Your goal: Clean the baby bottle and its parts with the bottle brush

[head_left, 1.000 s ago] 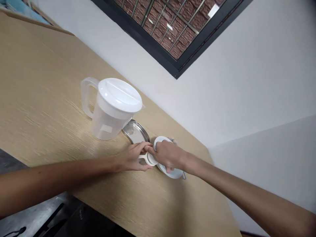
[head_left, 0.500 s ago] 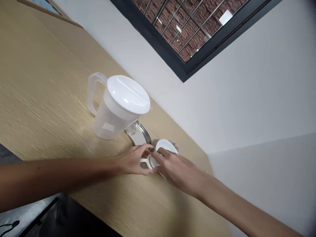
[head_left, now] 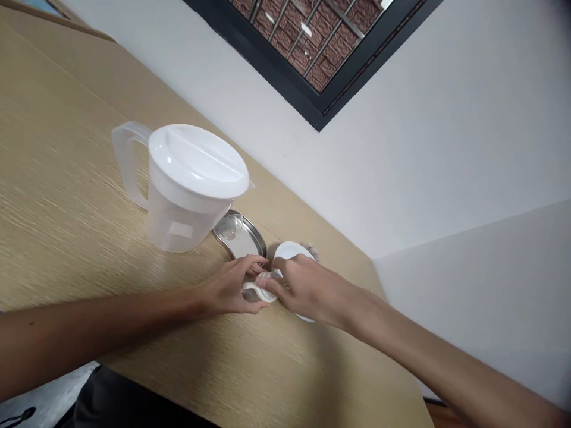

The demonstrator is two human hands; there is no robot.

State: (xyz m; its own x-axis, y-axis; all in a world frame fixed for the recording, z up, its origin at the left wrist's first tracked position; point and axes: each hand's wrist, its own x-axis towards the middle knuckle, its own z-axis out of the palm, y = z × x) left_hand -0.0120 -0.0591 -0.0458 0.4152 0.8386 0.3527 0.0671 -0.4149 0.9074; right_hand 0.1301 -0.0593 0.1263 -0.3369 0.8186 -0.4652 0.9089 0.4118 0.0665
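Near the middle of the wooden table, my left hand curves its fingers and thumb around a small white cup with a loop handle. My right hand reaches over the same cup from the right, its fingers closed at the rim. What those fingers pinch is mostly hidden and smeared. Under and behind the right hand lies a white plate, partly covered. A kidney-shaped metal tray sits just beyond my left fingers, with a small clear glass vessel at its far end.
A large translucent pitcher with a white lid stands left of the tray, its handle pointing left. The wooden table runs along a white wall with a dark-framed window above. A framed item shows at top left.
The view has shifted, so the pitcher and tray sit further left. My right hand has turned over the cup, its thumb now lying across the rim. My left hand stays around the cup.
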